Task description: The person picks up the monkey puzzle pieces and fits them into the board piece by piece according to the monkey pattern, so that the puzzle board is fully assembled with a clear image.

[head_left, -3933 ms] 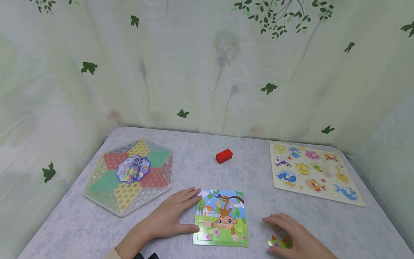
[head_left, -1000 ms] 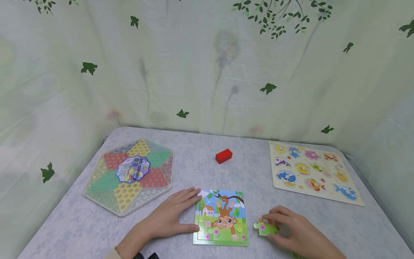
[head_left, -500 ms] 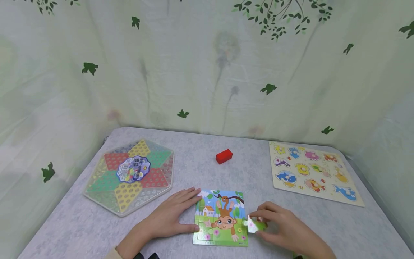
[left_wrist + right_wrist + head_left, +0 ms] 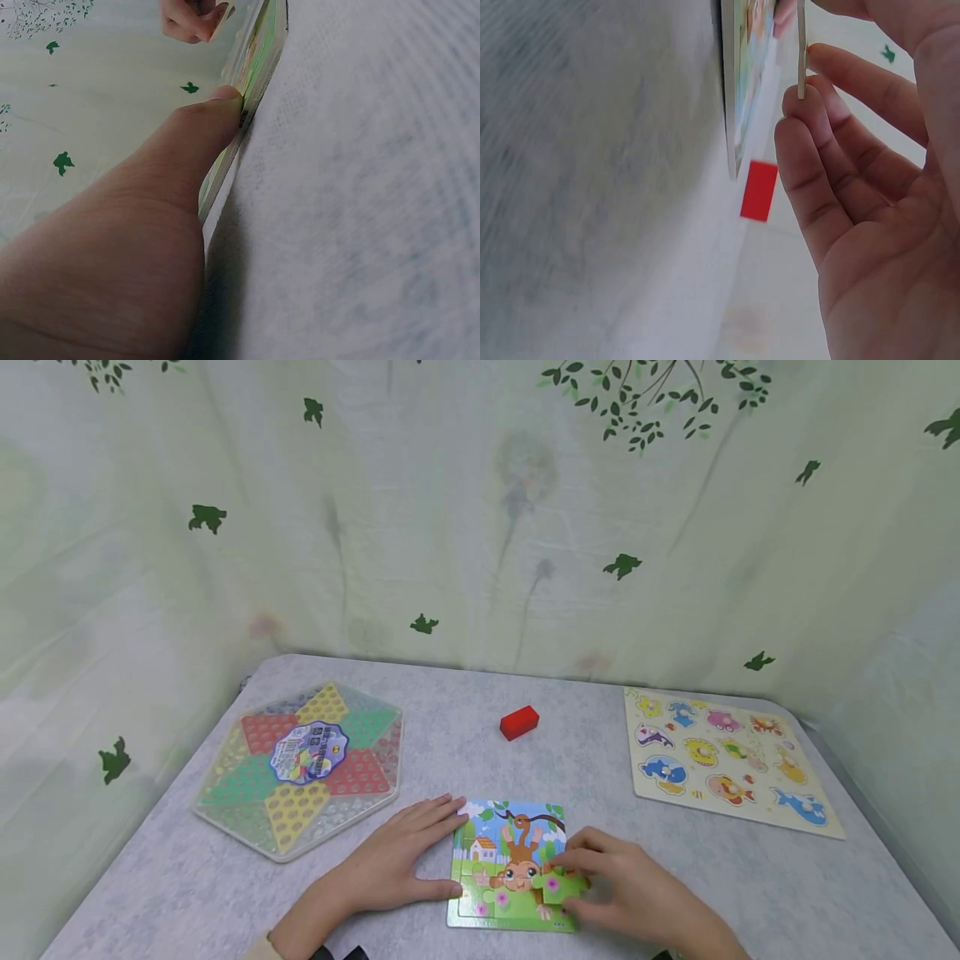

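Observation:
In the head view, a jigsaw puzzle board [image 4: 480,906] with a monkey picture lies flat at the table's near middle. My left hand [image 4: 397,860] rests at its left side, fingers extended, with fingertips and thumb touching the edge. The left wrist view shows that thumb [image 4: 214,112] on the board's rim. My right hand [image 4: 626,885] pinches a green puzzle piece [image 4: 553,887] with a pink flower over the board's right part. Seen edge-on in the right wrist view, the thin piece [image 4: 802,60] is raised apart from the board [image 4: 731,112].
A red block [image 4: 519,722] lies beyond the board. At the left is a hexagonal Chinese checkers board [image 4: 360,727]. A wooden animal peg puzzle [image 4: 738,760] lies at the back right. A printed curtain [image 4: 465,527] surrounds the table.
My right hand has picked up the green piece from the table at the right and carried it left over the monkey board. The left hand stays in place.

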`<move>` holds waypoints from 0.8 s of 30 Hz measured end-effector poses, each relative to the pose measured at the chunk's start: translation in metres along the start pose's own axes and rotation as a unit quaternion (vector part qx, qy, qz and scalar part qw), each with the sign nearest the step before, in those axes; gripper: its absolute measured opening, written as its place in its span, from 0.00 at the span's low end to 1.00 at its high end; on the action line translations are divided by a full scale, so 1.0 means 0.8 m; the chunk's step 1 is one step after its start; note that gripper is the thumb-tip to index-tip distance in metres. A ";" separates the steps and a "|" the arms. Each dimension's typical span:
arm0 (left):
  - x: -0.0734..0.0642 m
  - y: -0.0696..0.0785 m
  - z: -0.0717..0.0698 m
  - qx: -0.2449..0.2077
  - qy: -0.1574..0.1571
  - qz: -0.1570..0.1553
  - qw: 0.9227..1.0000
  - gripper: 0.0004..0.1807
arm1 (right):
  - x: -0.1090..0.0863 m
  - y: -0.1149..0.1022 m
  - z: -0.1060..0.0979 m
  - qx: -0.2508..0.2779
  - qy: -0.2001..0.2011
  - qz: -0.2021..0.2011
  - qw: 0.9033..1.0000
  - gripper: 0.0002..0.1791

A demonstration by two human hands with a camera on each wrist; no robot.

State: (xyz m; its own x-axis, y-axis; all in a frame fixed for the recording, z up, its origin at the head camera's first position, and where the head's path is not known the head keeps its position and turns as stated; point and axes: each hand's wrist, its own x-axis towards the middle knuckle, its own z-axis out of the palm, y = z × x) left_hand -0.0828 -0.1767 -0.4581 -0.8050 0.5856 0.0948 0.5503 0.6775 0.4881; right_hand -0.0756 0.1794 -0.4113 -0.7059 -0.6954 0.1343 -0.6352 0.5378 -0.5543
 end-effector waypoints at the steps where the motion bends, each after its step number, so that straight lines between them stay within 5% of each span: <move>1: 0.000 0.000 0.000 0.000 0.000 0.000 1.000 0.48 | 0.002 -0.001 0.002 -0.004 0.000 -0.005 1.000 0.18; 19: -0.001 0.000 -0.001 0.009 0.007 0.009 1.000 0.46 | 0.029 -0.018 0.027 -0.016 -0.008 -0.058 0.998 0.19; 24: -0.001 0.000 -0.001 0.009 0.005 0.008 1.000 0.46 | 0.035 -0.022 0.034 -0.004 -0.036 -0.044 0.998 0.18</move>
State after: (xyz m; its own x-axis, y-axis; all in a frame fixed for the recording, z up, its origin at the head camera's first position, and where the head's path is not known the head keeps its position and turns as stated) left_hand -0.0825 -0.1772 -0.4571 -0.7985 0.5916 0.1116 0.5667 0.6759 0.4711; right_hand -0.0758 0.1374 -0.4197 -0.6227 -0.7727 0.1231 -0.6969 0.4762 -0.5363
